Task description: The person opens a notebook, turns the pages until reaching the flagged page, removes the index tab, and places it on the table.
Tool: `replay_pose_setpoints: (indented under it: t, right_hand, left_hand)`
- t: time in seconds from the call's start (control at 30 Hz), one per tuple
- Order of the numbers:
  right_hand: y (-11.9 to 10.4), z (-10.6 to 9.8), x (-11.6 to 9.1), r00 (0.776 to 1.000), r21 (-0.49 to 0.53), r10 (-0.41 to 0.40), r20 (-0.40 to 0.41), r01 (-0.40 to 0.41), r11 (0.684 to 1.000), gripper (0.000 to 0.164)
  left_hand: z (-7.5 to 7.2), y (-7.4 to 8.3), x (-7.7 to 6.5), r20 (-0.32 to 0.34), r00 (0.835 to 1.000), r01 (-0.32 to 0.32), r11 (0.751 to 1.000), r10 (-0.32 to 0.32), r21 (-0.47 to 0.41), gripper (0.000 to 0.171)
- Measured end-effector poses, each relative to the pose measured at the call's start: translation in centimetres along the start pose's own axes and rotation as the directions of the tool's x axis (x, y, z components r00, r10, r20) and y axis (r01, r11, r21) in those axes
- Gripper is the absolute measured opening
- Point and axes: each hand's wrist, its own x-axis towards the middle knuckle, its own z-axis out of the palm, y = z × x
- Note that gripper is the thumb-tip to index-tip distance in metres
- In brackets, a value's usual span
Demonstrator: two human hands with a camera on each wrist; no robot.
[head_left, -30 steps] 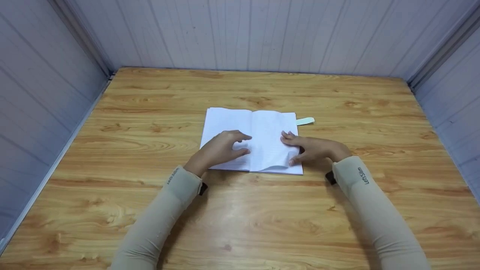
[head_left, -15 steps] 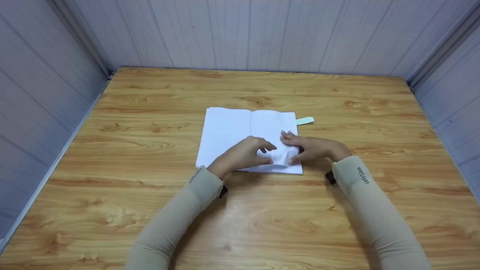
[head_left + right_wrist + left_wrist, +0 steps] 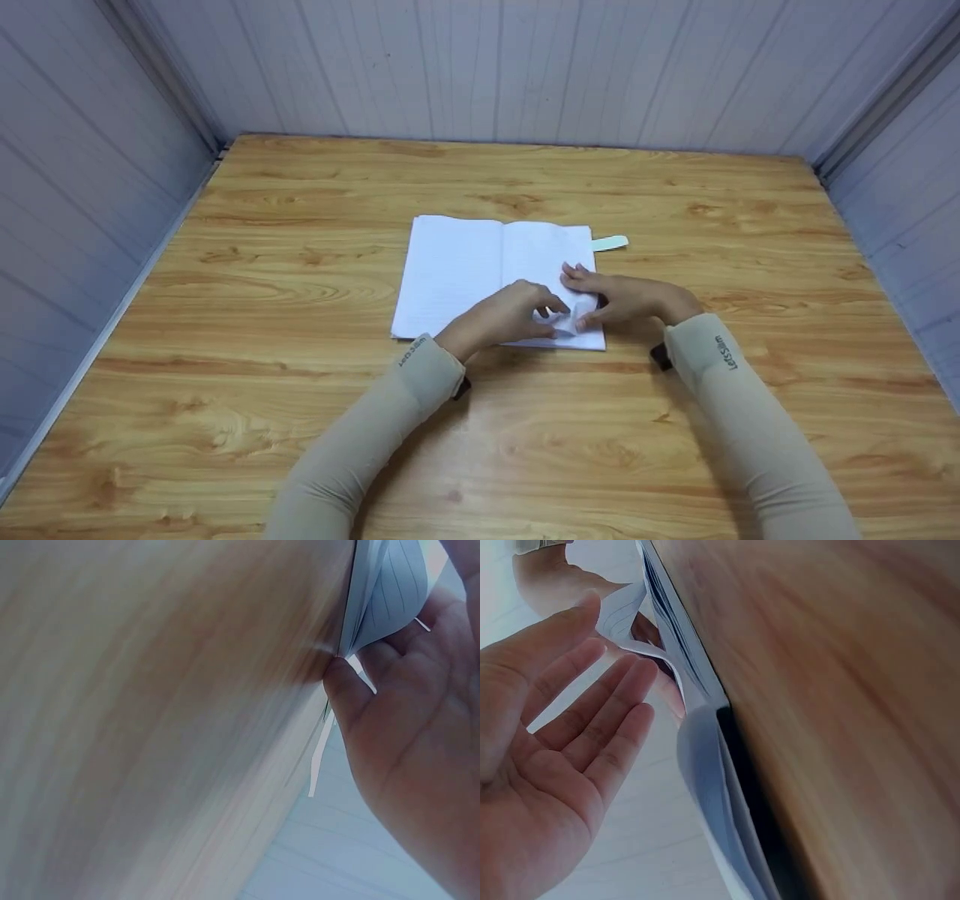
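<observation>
Two pages of an open notebook (image 3: 454, 262) lie spread mid-table on the wooden table (image 3: 262, 262). Across its lower middle reaches the left hand (image 3: 501, 315), loosely curved, thumb and fingers apart, gripping nothing, just beside a raised page corner (image 3: 565, 324). A pale strip (image 3: 610, 243) juts from the right edge. Below it, the right hand (image 3: 632, 296) rests unclenched, fingers spread on the page.

The left sleeve (image 3: 386, 416) and right sleeve (image 3: 754, 424) read "Let's Slim".
</observation>
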Motion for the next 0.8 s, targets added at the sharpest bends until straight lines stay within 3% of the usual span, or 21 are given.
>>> replay_pose_setpoints:
  t: [0.53,0.8]
  right_hand:
    - [-0.23,0.01,-0.1,1.0,-0.001,-0.023,-0.017,0.023,1.0,0.087]
    - [-0.22,-0.13,-0.41,0.997,0.043,-0.048,-0.061,0.051,0.998,0.098]
  left_hand:
    - [-0.23,-0.5,-0.28,-0.007,0.999,-0.047,0.999,0.047,0.009,0.024]
    - [-0.58,-0.7,-0.48,-0.036,0.997,-0.065,0.998,0.065,0.003,0.024]
